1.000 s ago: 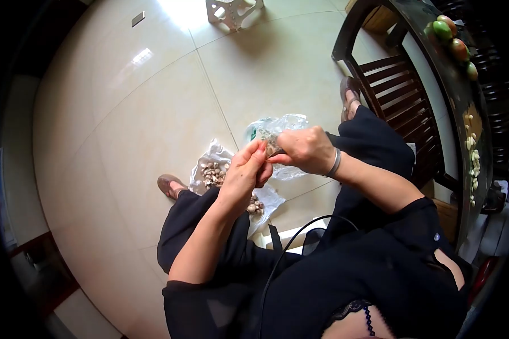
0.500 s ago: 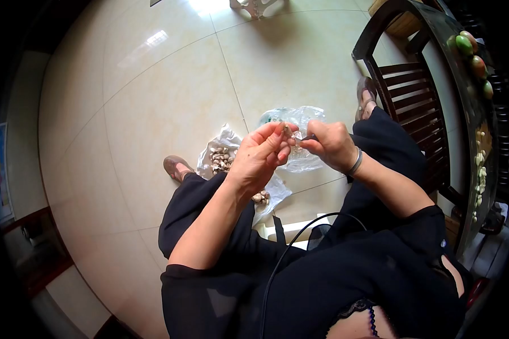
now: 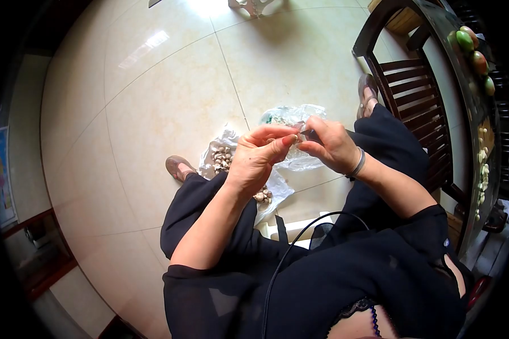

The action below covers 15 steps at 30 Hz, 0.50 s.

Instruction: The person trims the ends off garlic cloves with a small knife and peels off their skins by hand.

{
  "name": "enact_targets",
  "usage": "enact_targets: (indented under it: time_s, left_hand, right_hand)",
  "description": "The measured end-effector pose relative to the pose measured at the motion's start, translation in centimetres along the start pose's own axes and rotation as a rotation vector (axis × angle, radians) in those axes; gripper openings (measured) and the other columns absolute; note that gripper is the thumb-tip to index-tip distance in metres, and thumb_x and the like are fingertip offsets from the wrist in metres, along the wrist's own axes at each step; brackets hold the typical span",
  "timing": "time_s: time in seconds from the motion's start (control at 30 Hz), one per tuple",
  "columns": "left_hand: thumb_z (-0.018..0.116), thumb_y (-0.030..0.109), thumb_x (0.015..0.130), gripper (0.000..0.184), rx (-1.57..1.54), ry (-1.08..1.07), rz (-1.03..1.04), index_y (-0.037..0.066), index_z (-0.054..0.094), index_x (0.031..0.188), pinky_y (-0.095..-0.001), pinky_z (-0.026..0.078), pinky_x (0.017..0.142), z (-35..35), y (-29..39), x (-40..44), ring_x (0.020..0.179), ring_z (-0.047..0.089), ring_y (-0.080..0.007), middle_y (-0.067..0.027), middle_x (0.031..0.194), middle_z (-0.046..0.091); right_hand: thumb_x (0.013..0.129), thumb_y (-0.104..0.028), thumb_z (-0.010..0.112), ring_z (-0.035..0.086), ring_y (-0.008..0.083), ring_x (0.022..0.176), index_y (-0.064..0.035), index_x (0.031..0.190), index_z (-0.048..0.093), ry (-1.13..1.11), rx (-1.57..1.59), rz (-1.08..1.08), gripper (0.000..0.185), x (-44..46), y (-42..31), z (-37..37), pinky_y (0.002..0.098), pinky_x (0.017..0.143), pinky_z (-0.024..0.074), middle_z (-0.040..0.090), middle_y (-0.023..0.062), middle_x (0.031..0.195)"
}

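Note:
My left hand (image 3: 257, 157) is closed in a pinch on a garlic clove, mostly hidden behind the fingers. Close against it, my right hand (image 3: 332, 146) grips a small dark-bladed knife (image 3: 310, 135), the blade pointing at the left fingertips. Below the hands, a clear plastic bag (image 3: 304, 163) lies spread on the floor. To the left of it, unpeeled garlic cloves (image 3: 221, 159) rest on a white plastic bag (image 3: 227, 135). More garlic (image 3: 263, 195) sits nearer to me, partly covered by my left arm.
A dark wooden chair (image 3: 415, 96) stands at the right beside a dark table (image 3: 470, 121). On the table are several mangoes (image 3: 479, 63) and a row of peeled garlic cloves (image 3: 483, 175). A black cable (image 3: 288, 248) crosses my lap. A stool (image 3: 254, 5) shows at the top.
My left fingers have folded over the clove, which now shows less. The knife has turned, and its blade shows more between my hands.

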<state>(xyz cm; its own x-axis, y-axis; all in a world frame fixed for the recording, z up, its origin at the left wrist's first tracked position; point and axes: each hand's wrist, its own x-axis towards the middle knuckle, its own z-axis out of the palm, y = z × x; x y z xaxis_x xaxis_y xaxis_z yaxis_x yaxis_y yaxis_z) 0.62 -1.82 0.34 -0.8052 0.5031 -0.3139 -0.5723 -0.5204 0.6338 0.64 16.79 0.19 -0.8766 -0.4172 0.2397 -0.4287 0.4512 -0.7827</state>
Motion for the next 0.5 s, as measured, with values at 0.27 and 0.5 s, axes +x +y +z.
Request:
enact_targets:
  time_s: [0.27, 0.5]
  left_hand:
    - [0.062, 0.004, 0.077, 0.015, 0.054, 0.025, 0.014, 0.0, 0.061, 0.092, -0.0197, 0.037, 0.055, 0.19, -0.22, -0.01, 0.062, 0.049, -0.0085, -0.0094, 0.082, 0.063]
    - [0.063, 0.007, 0.077, 0.016, 0.074, 0.078, 0.031, 0.0, 0.063, 0.092, -0.0174, 0.03, 0.051, 0.66, -0.21, 0.12, 0.056, 0.039, -0.0044, 0.0015, 0.066, 0.054]
  right_hand:
    - [0.082, -0.028, 0.056, 0.056, 0.0318, 0.059, -0.0002, 0.084, 0.05, -0.014, 0.012, -0.022, 0.028, -0.01, -0.28, 0.12, 0.0332, 0.051, 0.0428, 0.053, 0.0159, 0.066]
    - [0.084, -0.026, 0.054, 0.057, 0.0312, 0.06, 0.0002, 0.082, 0.052, -0.03, 0.063, 0.011, 0.026, 0.04, -0.42, 0.04, 0.0323, 0.053, 0.0438, 0.055, 0.0168, 0.069]
